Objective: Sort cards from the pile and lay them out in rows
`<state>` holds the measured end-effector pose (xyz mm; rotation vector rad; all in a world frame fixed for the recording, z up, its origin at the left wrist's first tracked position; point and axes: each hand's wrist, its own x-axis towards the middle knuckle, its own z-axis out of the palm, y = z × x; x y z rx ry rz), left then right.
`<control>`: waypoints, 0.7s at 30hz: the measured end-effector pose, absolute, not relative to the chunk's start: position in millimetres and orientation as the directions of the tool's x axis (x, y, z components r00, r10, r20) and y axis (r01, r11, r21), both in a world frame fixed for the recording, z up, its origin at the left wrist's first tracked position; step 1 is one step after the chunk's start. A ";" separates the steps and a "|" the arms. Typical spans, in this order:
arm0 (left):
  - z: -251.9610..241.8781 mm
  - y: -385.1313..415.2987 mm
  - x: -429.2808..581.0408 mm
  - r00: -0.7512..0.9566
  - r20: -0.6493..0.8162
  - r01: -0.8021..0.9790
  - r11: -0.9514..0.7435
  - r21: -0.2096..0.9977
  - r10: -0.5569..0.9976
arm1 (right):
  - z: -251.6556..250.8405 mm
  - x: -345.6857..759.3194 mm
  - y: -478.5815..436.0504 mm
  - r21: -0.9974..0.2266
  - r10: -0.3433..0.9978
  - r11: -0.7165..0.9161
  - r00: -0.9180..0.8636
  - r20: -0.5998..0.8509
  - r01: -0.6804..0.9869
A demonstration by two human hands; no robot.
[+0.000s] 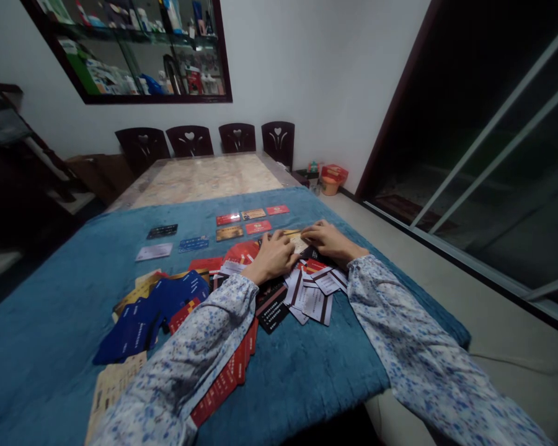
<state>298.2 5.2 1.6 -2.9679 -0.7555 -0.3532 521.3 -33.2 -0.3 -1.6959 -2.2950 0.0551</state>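
Observation:
A beige card (299, 243), perhaps with others beneath it, lies between my two hands above the pile. My left hand (275, 255) bends its fingers over the card's left side, with the palm low over the heap. My right hand (331, 241) closes its fingers on the right edge. Around them spread loose white cards with dark stripes (317, 306), black cards (273, 310) and red cards (316, 266). Blue cards (132, 328) fan out left of my left forearm, and more red cards (225, 384) stick out from under it.
Red and gold cards (229, 233) lie in two short rows beyond my hands. A black card (162, 231), a blue card (193, 244) and a white card (154, 252) lie farther left. A blue cloth (335, 365) covers the near table; chairs (237, 137) stand behind.

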 end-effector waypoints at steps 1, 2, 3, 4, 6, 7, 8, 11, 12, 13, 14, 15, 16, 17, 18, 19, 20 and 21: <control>2.0 5.1 297.3 0.848 0.234 0.488 -0.873 0.004 0.475 | 0.6 520.3 -33.5 -0.207 0.938 0.319 -0.277 0.209 0.925; 2.3 5.1 296.4 0.843 0.236 0.495 -0.869 0.009 0.483 | 1.7 519.3 -34.0 -0.215 0.935 0.330 -0.286 0.210 0.919; 2.5 5.1 295.6 0.839 0.239 0.500 -0.866 0.016 0.489 | 2.9 518.5 -34.7 -0.222 0.933 0.338 -0.294 0.210 0.915; 2.7 5.1 294.9 0.834 0.243 0.505 -0.863 0.024 0.495 | 4.1 517.7 -35.4 -0.228 0.931 0.344 -0.299 0.210 0.911; 3.2 5.1 293.8 0.826 0.246 0.513 -0.857 0.046 0.507 | 6.4 516.2 -37.0 -0.236 0.929 0.353 -0.308 0.207 0.906; 3.6 5.1 293.6 0.822 0.244 0.517 -0.854 0.058 0.514 | 7.2 515.5 -37.7 -0.238 0.928 0.354 -0.310 0.206 0.904; 4.0 5.1 293.4 0.820 0.239 0.520 -0.851 0.070 0.520 | 7.8 514.7 -38.2 -0.240 0.929 0.354 -0.310 0.202 0.904; 4.8 5.3 293.6 0.820 0.223 0.522 -0.848 0.087 0.528 | 7.2 513.5 -38.2 -0.240 0.935 0.336 -0.292 0.199 0.911; 4.7 5.5 293.6 0.822 0.222 0.519 -0.850 0.086 0.524 | 6.1 513.8 -37.5 -0.241 0.935 0.336 -0.291 0.204 0.911; 4.4 5.8 293.6 0.825 0.227 0.515 -0.854 0.078 0.518 | 4.5 514.6 -36.5 -0.242 0.931 0.343 -0.295 0.213 0.908; 4.0 6.1 293.3 0.827 0.237 0.509 -0.858 0.066 0.509 | 2.5 516.0 -35.1 -0.244 0.926 0.356 -0.305 0.224 0.902; 3.6 6.5 292.9 0.830 0.252 0.503 -0.863 0.049 0.498 | 0.0 517.8 -33.4 -0.247 0.918 0.372 -0.316 0.239 0.895; 3.3 6.8 292.3 0.832 0.267 0.497 -0.867 0.032 0.486 | -2.7 520.0 -31.5 -0.250 0.909 0.391 -0.328 0.257 0.886; 3.2 7.2 291.6 0.834 0.282 0.491 -0.871 0.015 0.475 | -5.6 522.3 -29.5 -0.253 0.899 0.409 -0.340 0.277 0.877; 3.2 7.6 290.8 0.835 0.295 0.486 -0.874 0.002 0.464 | -8.5 524.6 -27.6 -0.255 0.887 0.429 -0.351 0.300 0.867; 3.4 8.1 290.0 0.837 0.305 0.480 -0.877 -0.008 0.455 | -11.3 526.7 -25.7 -0.255 0.873 0.450 -0.362 0.326 0.856; 3.6 8.7 289.4 0.838 0.314 0.473 -0.881 -0.014 0.446 | -13.8 528.4 -24.0 -0.254 0.860 0.468 -0.369 0.353 0.847; 3.8 9.4 288.9 0.839 0.325 0.468 -0.883 -0.019 0.438 | -16.1 529.6 -22.5 -0.252 0.846 0.483 -0.374 0.379 0.838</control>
